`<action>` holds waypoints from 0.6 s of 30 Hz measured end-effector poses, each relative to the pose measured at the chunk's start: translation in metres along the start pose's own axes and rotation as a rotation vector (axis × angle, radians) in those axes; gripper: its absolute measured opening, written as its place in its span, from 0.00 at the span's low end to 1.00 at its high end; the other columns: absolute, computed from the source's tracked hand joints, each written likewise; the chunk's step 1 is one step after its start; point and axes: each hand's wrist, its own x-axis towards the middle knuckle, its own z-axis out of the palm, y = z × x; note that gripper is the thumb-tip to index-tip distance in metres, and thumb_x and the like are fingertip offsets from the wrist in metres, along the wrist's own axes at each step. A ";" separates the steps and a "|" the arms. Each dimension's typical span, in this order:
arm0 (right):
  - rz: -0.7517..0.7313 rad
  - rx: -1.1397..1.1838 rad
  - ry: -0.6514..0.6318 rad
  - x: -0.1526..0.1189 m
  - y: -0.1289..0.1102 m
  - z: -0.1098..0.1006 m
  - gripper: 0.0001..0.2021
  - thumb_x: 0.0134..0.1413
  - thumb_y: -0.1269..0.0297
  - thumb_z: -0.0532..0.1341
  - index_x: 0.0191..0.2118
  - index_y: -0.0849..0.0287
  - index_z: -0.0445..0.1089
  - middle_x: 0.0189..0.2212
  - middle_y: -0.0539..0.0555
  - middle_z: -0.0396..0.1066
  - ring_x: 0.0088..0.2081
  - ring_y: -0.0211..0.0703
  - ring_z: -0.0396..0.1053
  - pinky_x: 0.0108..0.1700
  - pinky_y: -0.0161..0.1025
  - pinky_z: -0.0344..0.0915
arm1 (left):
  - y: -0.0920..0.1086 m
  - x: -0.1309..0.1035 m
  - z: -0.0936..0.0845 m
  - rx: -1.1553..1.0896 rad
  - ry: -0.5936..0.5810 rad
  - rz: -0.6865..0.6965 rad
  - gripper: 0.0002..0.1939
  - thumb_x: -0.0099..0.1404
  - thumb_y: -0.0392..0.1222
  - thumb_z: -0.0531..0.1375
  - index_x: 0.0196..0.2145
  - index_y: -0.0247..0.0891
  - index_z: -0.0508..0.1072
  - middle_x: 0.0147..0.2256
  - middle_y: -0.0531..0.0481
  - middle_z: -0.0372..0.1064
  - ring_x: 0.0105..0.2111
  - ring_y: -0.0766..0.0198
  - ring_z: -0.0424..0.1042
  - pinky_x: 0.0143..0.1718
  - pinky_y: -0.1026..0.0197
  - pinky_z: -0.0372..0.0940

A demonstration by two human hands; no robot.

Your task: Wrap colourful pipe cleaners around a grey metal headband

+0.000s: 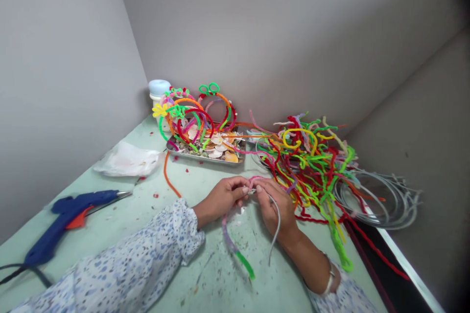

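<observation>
Near the middle of the table my left hand (pixel 225 198) pinches a headband whose wrapped end (pixel 230 242) is pink, purple and green and hangs toward me. My right hand (pixel 276 204) is closed on the same piece, its fingertips almost touching those of my left hand. A bare grey length (pixel 278 227) of the band curves down beside my right wrist. A pink fuzzy strand (pixel 257 177) loops over the fingertips of both hands. The small part between the fingertips is mostly hidden.
Behind my hands, a metal tray (pixel 220 160) holds shells, with colourful wrapped headbands (pixel 187 107) on it. Tangled fuzzy stems (pixel 312 156) and grey bands (pixel 396 205) lie right. A blue glue gun (pixel 55 230), a plastic bag (pixel 127 159) and a lidded jar (pixel 159 89) are left.
</observation>
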 end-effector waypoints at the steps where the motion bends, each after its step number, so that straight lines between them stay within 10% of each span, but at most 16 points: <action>1: 0.008 0.004 -0.003 0.000 0.000 0.000 0.11 0.58 0.71 0.52 0.40 0.59 0.71 0.38 0.57 0.71 0.43 0.45 0.68 0.46 0.43 0.65 | 0.000 0.000 0.000 0.000 0.005 -0.002 0.11 0.58 0.45 0.59 0.34 0.33 0.70 0.22 0.55 0.61 0.18 0.74 0.57 0.19 0.70 0.53; 18: 0.066 -0.011 -0.023 0.000 0.004 0.003 0.11 0.58 0.69 0.53 0.42 0.58 0.71 0.39 0.56 0.72 0.43 0.45 0.68 0.47 0.43 0.64 | -0.005 0.001 0.000 -0.003 0.052 0.037 0.12 0.57 0.46 0.60 0.32 0.34 0.68 0.21 0.55 0.61 0.18 0.73 0.58 0.20 0.68 0.54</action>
